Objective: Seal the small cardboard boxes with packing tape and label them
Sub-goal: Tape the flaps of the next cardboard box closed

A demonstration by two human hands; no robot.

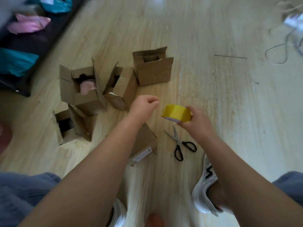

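Observation:
Several small cardboard boxes stand on the wooden floor with their flaps open: one holding something pink (82,90), one beside it (122,89), one farther back (153,69) and one at the near left (72,126). Another box (144,141) lies partly under my left forearm and carries a white label (141,155). My right hand (196,120) grips a yellow roll of packing tape (176,113) above the floor. My left hand (145,104) hovers just left of the roll with its fingers curled; no tape strip shows between them.
Black-handled scissors (182,145) lie on the floor below the roll. My white shoes (206,185) are at the bottom. A dark piece of furniture (32,41) with teal and pink bags is at the upper left. Cables (282,46) trail at the upper right.

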